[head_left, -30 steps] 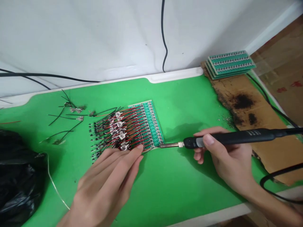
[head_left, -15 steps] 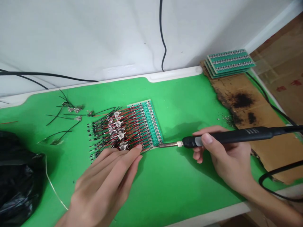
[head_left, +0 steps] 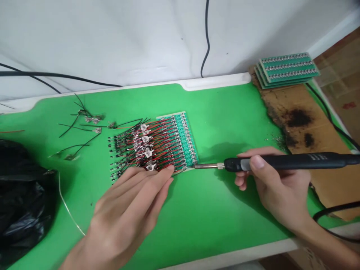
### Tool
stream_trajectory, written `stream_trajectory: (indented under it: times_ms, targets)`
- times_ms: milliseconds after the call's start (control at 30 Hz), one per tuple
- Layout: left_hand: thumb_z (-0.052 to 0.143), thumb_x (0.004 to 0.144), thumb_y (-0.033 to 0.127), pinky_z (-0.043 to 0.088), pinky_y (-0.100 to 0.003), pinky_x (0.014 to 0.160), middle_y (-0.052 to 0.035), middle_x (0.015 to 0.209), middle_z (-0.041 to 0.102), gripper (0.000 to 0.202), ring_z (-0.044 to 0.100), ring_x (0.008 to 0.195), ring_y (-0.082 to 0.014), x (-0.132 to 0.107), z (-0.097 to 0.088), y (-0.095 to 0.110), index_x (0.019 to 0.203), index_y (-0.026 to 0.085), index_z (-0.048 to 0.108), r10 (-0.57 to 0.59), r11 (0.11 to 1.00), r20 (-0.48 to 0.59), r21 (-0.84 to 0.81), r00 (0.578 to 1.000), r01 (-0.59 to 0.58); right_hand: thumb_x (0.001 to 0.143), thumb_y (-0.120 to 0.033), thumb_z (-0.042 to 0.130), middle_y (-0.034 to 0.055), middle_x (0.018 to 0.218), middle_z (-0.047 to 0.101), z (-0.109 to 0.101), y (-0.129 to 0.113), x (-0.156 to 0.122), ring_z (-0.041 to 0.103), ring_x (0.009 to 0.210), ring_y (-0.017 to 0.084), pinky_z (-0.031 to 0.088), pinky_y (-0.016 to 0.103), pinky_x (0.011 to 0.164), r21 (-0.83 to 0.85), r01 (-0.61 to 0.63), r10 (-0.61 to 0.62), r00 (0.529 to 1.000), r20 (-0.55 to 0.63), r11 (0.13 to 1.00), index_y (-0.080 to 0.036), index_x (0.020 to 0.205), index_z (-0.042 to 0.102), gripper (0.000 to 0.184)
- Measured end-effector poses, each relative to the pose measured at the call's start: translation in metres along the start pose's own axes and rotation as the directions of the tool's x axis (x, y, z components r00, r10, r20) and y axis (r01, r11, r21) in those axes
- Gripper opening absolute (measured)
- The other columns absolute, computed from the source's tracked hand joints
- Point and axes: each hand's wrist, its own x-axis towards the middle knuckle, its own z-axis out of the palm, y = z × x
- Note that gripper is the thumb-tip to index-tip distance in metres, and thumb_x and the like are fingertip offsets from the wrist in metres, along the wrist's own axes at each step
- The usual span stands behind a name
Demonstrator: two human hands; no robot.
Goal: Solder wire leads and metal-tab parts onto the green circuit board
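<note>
A green circuit board (head_left: 181,140) lies on the mat, with rows of solder joints and many red and black wires running left from it. Small clear-and-metal parts (head_left: 147,151) sit among those wires. My left hand (head_left: 128,208) is closed at the board's near edge, thumb and index finger pinching a thin wire (head_left: 180,173) that reaches toward the corner. In my right hand (head_left: 277,182) is a black soldering iron (head_left: 298,161), held like a pen. Its metal tip points left and meets the board's near right corner; the exact contact is too small to make out.
Several green boards (head_left: 288,69) are stacked on scorched cardboard (head_left: 323,146) at the right. Loose wired parts (head_left: 92,119) lie at the left, near a black plastic bag (head_left: 25,202). A black cable (head_left: 206,37) hangs down the wall. The mat (head_left: 185,232) is green.
The whole view has shifted slightly, so the mat's things appear a little higher and farther right. Both hands keep their grips, with the iron's tip still at the board's corner.
</note>
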Motion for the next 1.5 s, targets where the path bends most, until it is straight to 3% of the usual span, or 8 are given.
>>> stream_trajectory:
  times_ms: [300, 800, 933, 1133, 1500]
  targets:
    - [0.076, 0.101, -0.001, 0.062, -0.031, 0.079, 0.0003, 0.096, 0.083, 0.033, 0.078, 0.081, -0.0123, -0.0020, 0.0006, -0.0014, 0.131, 0.012, 0.071, 0.011, 1.000, -0.006, 0.012, 1.000, -0.011, 0.100, -0.043, 0.090, 0.0012, 0.070, 0.076, -0.0022, 0.0007, -0.0026, 0.072, 0.054, 0.017, 0.063, 0.027, 0.045, -0.035, -0.023, 0.023, 1.000, -0.011, 0.999, -0.028, 0.097, 0.089, 0.016]
    - [0.079, 0.097, -0.002, 0.063, -0.028, 0.085, 0.0015, 0.094, 0.082, 0.033, 0.079, 0.081, -0.0114, -0.0006, 0.0022, -0.0013, 0.127, 0.011, 0.073, 0.005, 1.000, -0.012, 0.026, 1.000, -0.005, 0.098, -0.035, 0.091, 0.0041, 0.067, 0.077, -0.0012, -0.0018, 0.0018, 0.073, 0.051, 0.018, 0.062, 0.024, 0.044, -0.013, 0.000, 0.000, 1.000, -0.003, 1.000, -0.021, 0.092, 0.089, 0.015]
    - [0.079, 0.098, -0.001, 0.063, -0.029, 0.085, 0.0008, 0.094, 0.082, 0.031, 0.079, 0.082, -0.0115, -0.0016, 0.0010, -0.0018, 0.127, 0.010, 0.073, 0.021, 1.000, -0.008, 0.021, 1.000, -0.021, 0.098, -0.035, 0.091, 0.0039, 0.068, 0.078, -0.0008, -0.0018, 0.0017, 0.074, 0.052, 0.017, 0.063, 0.023, 0.045, -0.007, 0.003, -0.003, 1.000, 0.009, 1.000, -0.022, 0.092, 0.090, 0.014]
    - [0.076, 0.102, 0.001, 0.064, -0.030, 0.083, 0.0034, 0.095, 0.083, 0.035, 0.080, 0.081, -0.0122, -0.0013, -0.0022, 0.0017, 0.132, 0.017, 0.072, -0.015, 0.999, 0.009, 0.041, 1.000, 0.014, 0.098, -0.035, 0.091, 0.0042, 0.067, 0.078, -0.0002, -0.0021, 0.0014, 0.073, 0.050, 0.018, 0.064, 0.024, 0.045, -0.013, 0.006, -0.006, 1.000, 0.009, 1.000, -0.021, 0.093, 0.089, 0.014]
    - [0.076, 0.102, 0.001, 0.065, -0.029, 0.085, 0.0012, 0.096, 0.084, 0.027, 0.080, 0.082, -0.0119, -0.0015, -0.0024, -0.0002, 0.126, 0.013, 0.073, 0.012, 0.997, 0.024, 0.074, 1.000, -0.014, 0.100, -0.035, 0.090, 0.0035, 0.069, 0.078, -0.0030, -0.0007, 0.0018, 0.074, 0.053, 0.016, 0.063, 0.021, 0.047, -0.006, -0.020, 0.020, 0.999, 0.030, 1.000, -0.024, 0.095, 0.090, 0.011]
